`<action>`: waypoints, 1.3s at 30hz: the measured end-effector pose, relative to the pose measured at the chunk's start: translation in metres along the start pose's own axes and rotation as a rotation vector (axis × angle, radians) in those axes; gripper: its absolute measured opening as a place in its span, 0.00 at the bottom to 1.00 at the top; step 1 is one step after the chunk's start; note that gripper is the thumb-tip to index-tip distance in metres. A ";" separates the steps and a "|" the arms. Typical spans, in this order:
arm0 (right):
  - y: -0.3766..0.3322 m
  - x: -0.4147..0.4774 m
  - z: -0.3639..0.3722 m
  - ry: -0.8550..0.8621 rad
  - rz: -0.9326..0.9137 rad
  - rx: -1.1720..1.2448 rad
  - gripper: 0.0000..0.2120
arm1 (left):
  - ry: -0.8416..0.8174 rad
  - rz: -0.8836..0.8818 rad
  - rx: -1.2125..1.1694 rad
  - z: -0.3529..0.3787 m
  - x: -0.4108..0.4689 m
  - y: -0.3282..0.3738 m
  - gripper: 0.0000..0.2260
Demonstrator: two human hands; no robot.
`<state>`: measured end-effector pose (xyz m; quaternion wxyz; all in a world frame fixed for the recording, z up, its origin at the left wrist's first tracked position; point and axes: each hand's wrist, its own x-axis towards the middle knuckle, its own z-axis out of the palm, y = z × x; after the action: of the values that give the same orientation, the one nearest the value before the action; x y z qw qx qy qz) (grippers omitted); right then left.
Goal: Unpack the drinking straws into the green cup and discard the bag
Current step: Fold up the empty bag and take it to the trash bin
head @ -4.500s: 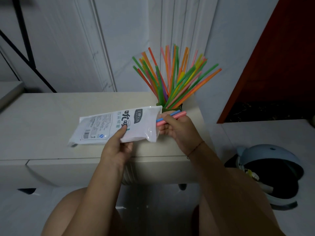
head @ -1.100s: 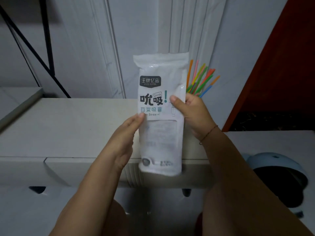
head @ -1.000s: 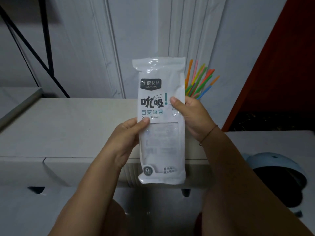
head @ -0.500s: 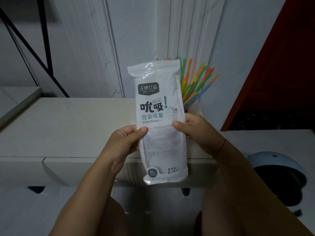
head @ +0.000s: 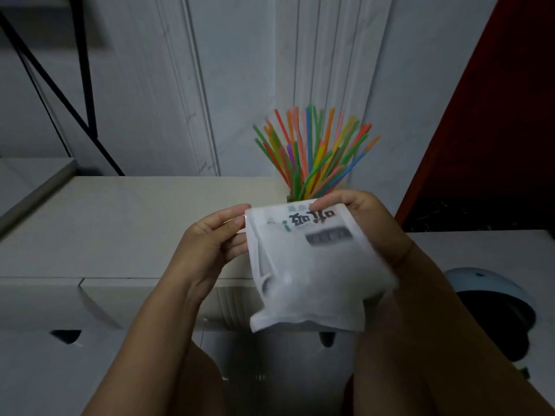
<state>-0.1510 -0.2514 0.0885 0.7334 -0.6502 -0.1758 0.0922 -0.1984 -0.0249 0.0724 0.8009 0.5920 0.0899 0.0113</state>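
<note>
- White panelled wall (head: 150, 85) backs a cream desk (head: 120, 229); a black metal frame (head: 87, 85) leans across the upper left and a dark red panel (head: 495, 115) fills the upper right
- Head view: the drinking straws (head: 312, 157) stand fanned out in many colours at the desk's back right corner, close to the wall
- Only a sliver of the green cup (head: 290, 199) shows below the straws, just above the bag's top edge; the rest is hidden behind the bag and the right hand
- The bag (head: 309, 265) is held in the air over the right end of the desk's front edge, between the two hands, with its print upside down; its lower half is blurred and hangs in front of the desk's face
- The left hand (head: 210, 244) pinches the bag's upper left corner, thumb on top and fingers curled beneath, so the bag lies to the right of its fingertips
- The right hand (head: 369, 217) grips the bag's upper right edge, its fingertips curled over the top edge onto the print; a thin cord (head: 404, 253) circles the wrist
- A bin with a pale blue lid (head: 492, 283) sits low to the right, beside the right forearm and apart from the desk
</note>
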 end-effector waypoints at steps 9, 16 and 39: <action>0.002 -0.007 0.002 0.115 -0.124 -0.244 0.12 | -0.358 -0.248 0.126 0.018 -0.015 -0.014 0.23; -0.003 -0.015 -0.006 0.057 0.197 0.010 0.21 | -0.100 -0.089 0.070 0.026 -0.006 -0.019 0.17; 0.036 -0.134 -0.175 0.778 0.219 -0.278 0.10 | -0.599 -0.248 0.419 0.216 0.042 -0.091 0.06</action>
<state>-0.2048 -0.4568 0.0187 0.6363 -0.7441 0.1735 -0.1071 -0.1316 -0.2510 0.0416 0.6485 0.7046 -0.0768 -0.2776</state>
